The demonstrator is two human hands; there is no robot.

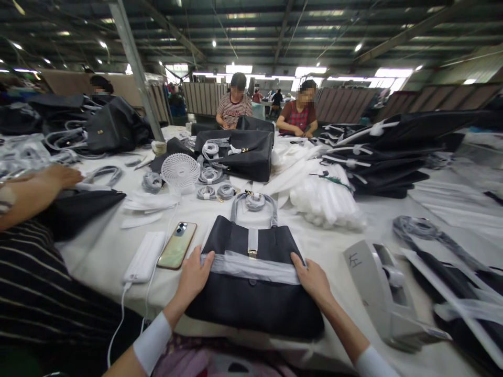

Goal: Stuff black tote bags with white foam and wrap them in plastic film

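Blk bag [253,306] lies on wht-covered table [98,262], directly in front of wearer, handles [234,209] pointing away. Handles wrapped in clear/greyish film. Tab [252,240], also wrapped, runs down upper front to gold-tone buckle [252,254]. Band of crinkled translucent film [255,269] crosses bag front just below buckle; small round snap [252,282] under film.

L hand [195,269]: closed on bag's L edge, thumb on front nr film end. R hand [312,275]: same grip on R edge, thumb toward film. Both wrists w/ pale sleeves/cuffs.

L of bag: phone [177,246], back up, camera end away from wearer; wht power bank [144,257] just beside it, cable plugged in at near end. Beyond bag, to L: wht fan [181,173]. Beyond handles: several wrapped coils [206,193], then larger blk bag [251,152]. Beyond bag, to R: wht foam bundle [326,199], then pile of dk bags [377,157] w/ wht-wrapped straps. R of bag: grey dispenser [389,293], handwritten mark on side; more dk pieces past it, type unclear.

Far L of bag: co-worker's arm [43,188], blurred, over a dk item [78,209]; can't tell what's held. Far side of table from bag: two persons [236,104] seated or standing (unclear), heads down, hands at table.
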